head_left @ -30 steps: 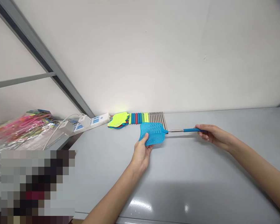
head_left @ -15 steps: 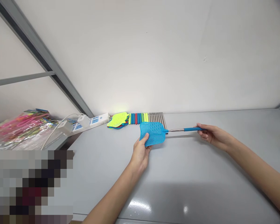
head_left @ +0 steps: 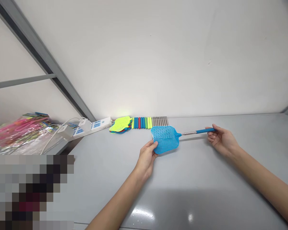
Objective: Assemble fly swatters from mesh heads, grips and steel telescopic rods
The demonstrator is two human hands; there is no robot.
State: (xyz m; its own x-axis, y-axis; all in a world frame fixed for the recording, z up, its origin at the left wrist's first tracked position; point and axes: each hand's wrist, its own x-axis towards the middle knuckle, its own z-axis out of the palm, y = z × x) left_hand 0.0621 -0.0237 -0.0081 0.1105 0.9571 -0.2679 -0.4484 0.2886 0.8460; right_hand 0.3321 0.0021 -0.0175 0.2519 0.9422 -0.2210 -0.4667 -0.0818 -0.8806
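Observation:
A blue fly swatter (head_left: 166, 140) is held level above the table between my two hands. Its perforated head is pinched at the left edge by my left hand (head_left: 146, 157), thumb on top and fingers underneath. From the head a short metal rod runs right into a blue grip, whose end my right hand (head_left: 222, 139) holds between thumb and fingers. Behind it lie a stack of swatter heads (head_left: 121, 124) with a yellow one on top, a row of coloured grips (head_left: 141, 123), and a row of metal rods (head_left: 160, 121), partly covered by the blue head.
A white power strip (head_left: 96, 124) with plugged-in adapters and cables lies at the table's left back edge. Beside it, plastic-bagged pink items (head_left: 21, 131) are piled. The grey table (head_left: 194, 179) meets a white wall at the back. A blurred patch covers the lower left.
Both hands have moved slightly right, carrying the swatter along. The left hand now grips nearer the edge of the head, and more of the head shows.

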